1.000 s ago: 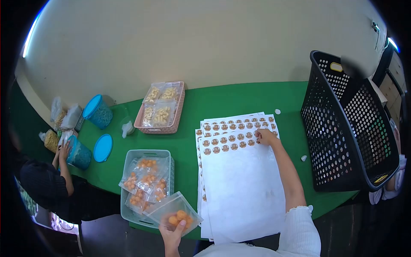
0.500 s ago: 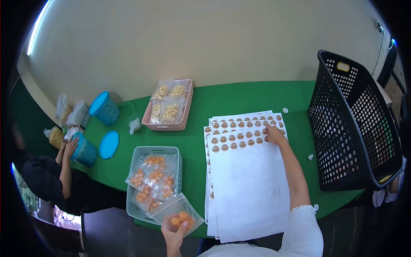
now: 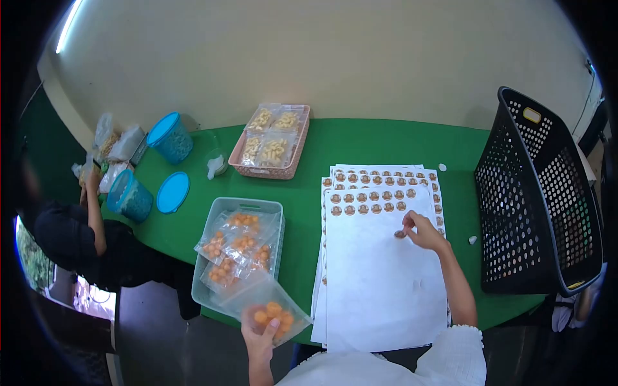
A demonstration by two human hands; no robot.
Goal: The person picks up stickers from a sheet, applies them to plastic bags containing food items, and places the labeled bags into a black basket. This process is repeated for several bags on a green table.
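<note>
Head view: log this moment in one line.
left hand: holds snack bag | right hand: pinches sticker over sticker sheet

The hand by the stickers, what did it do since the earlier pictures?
The right hand came back from the sticker rows toward the person, now pinching one round sticker in its fingers over the blank part of the sheet. The left hand kept holding the bag of orange snacks near the table edge.
</note>
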